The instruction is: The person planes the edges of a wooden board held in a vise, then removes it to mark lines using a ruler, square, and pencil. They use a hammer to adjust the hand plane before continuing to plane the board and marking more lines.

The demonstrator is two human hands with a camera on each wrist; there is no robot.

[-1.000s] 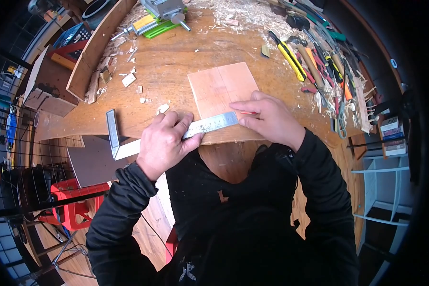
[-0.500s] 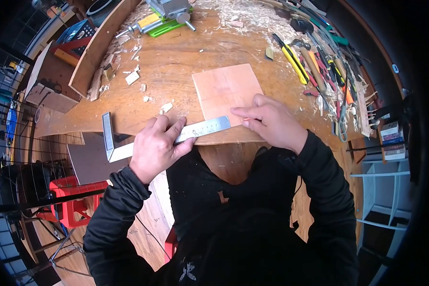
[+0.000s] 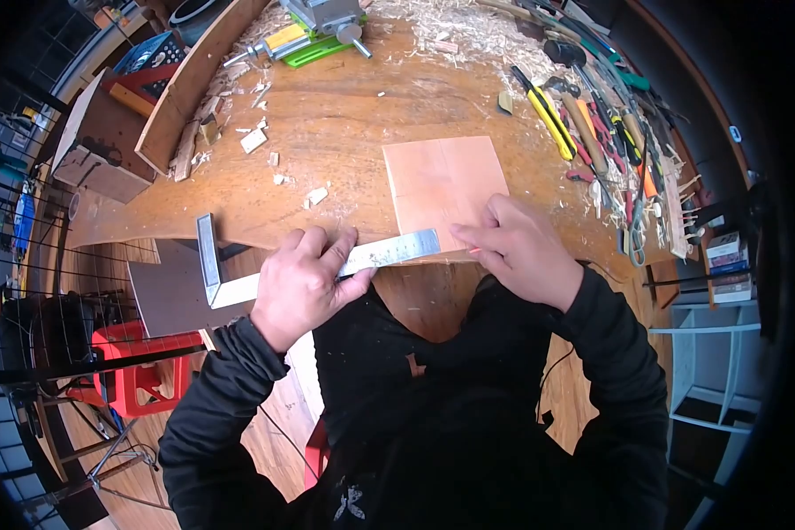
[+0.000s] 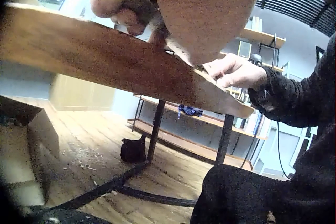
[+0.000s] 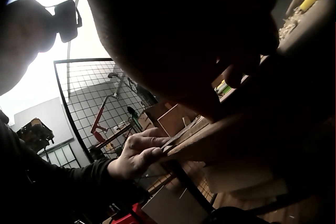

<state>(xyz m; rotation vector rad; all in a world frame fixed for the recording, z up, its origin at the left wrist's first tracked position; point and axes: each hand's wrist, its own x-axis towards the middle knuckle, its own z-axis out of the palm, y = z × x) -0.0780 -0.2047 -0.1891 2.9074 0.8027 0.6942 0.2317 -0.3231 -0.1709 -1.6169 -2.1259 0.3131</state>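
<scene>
In the head view my left hand (image 3: 302, 276) grips the steel blade of a try square (image 3: 397, 251), thumb below and fingers above. The square's stock points away from me at the left, past the bench edge. The blade's free end overlaps the near edge of a square, flat wooden board (image 3: 442, 172), which has faint lines on it. My right hand (image 3: 530, 252) is at the board's near right corner, pinching a slim red pencil (image 3: 475, 250), mostly hidden by the fingers. The left wrist view shows the bench edge (image 4: 105, 58) below my left hand.
Knives, chisels and pliers lie in a cluster (image 3: 592, 132) at the right of the bench. A vise with a green base (image 3: 318, 44) stands at the back among wood shavings (image 3: 468, 53). Wood chips (image 3: 316, 196) lie left of the board. A red stool (image 3: 137, 367) is below left.
The board has slid right and toward me. The square's blade end has shifted left relative to it. My right hand has moved right and nearer the bench edge, still holding the pencil.
</scene>
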